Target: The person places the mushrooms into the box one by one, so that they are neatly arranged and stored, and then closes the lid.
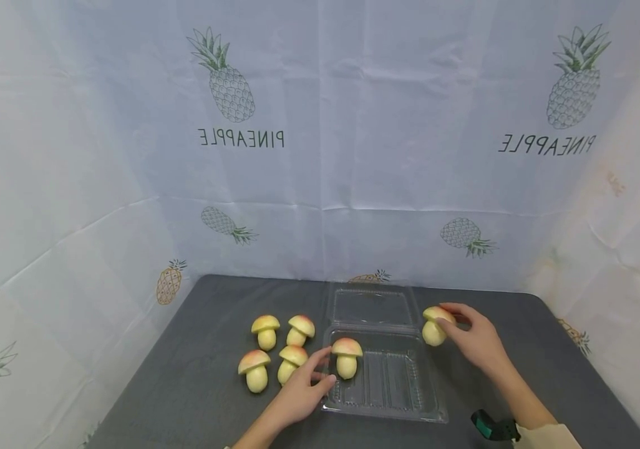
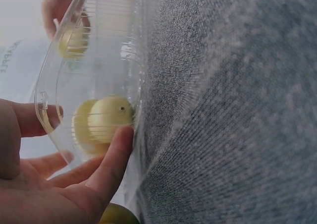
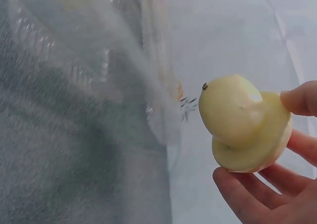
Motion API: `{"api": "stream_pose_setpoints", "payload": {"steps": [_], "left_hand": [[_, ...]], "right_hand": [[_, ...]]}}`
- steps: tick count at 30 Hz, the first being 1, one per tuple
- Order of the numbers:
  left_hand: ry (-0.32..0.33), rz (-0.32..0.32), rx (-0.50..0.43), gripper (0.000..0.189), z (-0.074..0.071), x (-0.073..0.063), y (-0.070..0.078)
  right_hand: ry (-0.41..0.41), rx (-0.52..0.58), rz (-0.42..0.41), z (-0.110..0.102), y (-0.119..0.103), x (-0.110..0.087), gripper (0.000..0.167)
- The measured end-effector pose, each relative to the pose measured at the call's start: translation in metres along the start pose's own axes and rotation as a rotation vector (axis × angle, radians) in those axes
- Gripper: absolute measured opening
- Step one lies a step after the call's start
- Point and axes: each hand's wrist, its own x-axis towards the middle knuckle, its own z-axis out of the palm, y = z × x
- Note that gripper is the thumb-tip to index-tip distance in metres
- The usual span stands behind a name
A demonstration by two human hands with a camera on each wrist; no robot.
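A clear plastic clamshell box lies with its lid folded back. One yellow toy mushroom with a reddish cap stands in the box's left part. Beside it my left hand has its fingers spread at the left rim; in the left wrist view a fingertip touches the clear wall. To the right of the box, my right hand holds another toy mushroom above the table. The right wrist view shows that mushroom gripped by the cap between thumb and fingers, its stem end facing the camera.
Several more toy mushrooms stand on the dark table left of the box, one partly behind my left hand. A pale curtain with pineapple prints encloses the table at the back and sides. A dark band circles my right wrist.
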Motion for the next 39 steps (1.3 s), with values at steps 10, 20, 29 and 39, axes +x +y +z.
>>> {"api": "stream_pose_setpoints", "payload": {"steps": [10,20,29,39], "left_hand": [[0.001,-0.003,0.009,0.056,0.0,0.0,-0.001],[-0.007,-0.005,0.006,0.056,-0.001,0.001,-0.002],[-0.007,-0.003,0.021,0.056,-0.001,0.0,0.0],[-0.01,-0.006,0.013,0.056,-0.002,0.0,0.0]], "right_hand": [[-0.004,0.043,-0.059,0.006,-0.018,-0.001,0.042],[-0.048,0.073,-0.082,0.025,-0.028,-0.004,0.041],[-0.081,0.08,-0.106,0.048,-0.027,-0.005,0.04],[-0.14,0.116,-0.087,0.062,-0.032,-0.007,0.039]]}}
